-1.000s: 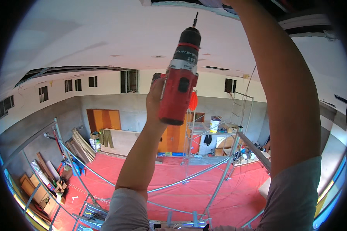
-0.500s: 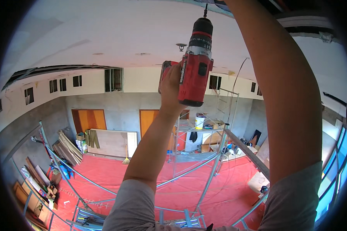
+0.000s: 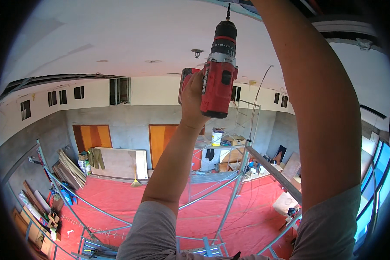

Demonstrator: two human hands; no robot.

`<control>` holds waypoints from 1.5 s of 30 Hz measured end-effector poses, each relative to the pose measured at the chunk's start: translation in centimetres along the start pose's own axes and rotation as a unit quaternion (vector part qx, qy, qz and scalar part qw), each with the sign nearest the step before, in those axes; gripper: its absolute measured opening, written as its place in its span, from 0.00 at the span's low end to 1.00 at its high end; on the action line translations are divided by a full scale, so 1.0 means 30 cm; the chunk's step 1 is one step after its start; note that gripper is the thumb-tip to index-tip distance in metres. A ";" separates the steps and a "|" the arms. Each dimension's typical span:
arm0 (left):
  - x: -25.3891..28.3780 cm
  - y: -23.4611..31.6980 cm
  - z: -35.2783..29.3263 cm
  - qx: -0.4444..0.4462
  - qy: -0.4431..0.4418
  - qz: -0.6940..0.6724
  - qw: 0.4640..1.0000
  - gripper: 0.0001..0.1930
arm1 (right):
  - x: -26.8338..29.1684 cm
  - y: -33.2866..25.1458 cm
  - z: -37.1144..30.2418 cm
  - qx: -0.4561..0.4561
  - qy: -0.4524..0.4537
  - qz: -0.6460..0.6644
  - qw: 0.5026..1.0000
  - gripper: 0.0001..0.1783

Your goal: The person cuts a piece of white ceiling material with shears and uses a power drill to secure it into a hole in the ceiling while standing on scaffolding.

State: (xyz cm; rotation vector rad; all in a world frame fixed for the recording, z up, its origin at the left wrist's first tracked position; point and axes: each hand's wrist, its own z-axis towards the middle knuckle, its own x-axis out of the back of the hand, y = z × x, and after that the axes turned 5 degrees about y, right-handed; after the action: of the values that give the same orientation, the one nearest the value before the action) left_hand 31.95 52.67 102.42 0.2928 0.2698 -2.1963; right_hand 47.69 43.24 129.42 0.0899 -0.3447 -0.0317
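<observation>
My left hand (image 3: 192, 93), raised overhead, is wrapped round the handle of a red and black cordless drill (image 3: 220, 89). The drill stands nearly upright, and its thin dark bit (image 3: 228, 12) points up to a pale bluish strip (image 3: 240, 9) along the ceiling edge. Whether the tip touches the strip I cannot tell. My right arm (image 3: 320, 108) stretches up past the drill and leaves the picture at the top, so its hand is out of sight.
Scaffold rails (image 3: 236, 190) and a thick bar (image 3: 273, 173) surround me. Red sheeting (image 3: 160, 212) covers the floor far below. Another scaffold carries a white bucket (image 3: 217, 138). A sprinkler head (image 3: 197, 53) hangs from the white ceiling (image 3: 130, 34). Boards (image 3: 71, 169) lean at the left wall.
The room has shifted slightly left in view as my head turned a little right. The drill stays upright in my left hand, almost unmoved in the picture.
</observation>
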 end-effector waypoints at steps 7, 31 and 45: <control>-0.007 -0.009 -0.001 0.010 -0.008 0.002 1.000 0.29 | -0.006 -0.008 -0.002 0.026 -0.007 0.005 1.000 0.33; -0.048 -0.056 -0.015 0.126 0.009 -0.125 0.984 0.24 | -0.006 -0.003 -0.003 0.008 -0.008 0.055 0.998 0.33; -0.032 -0.049 -0.008 0.121 0.001 -0.091 0.988 0.23 | -0.008 -0.008 -0.007 -0.020 0.000 0.045 0.999 0.36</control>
State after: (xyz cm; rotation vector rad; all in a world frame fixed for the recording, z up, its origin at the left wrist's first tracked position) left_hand 31.38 54.33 102.62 0.4167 0.0304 -2.4136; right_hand 47.52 43.02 129.12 0.0346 -0.3487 0.0511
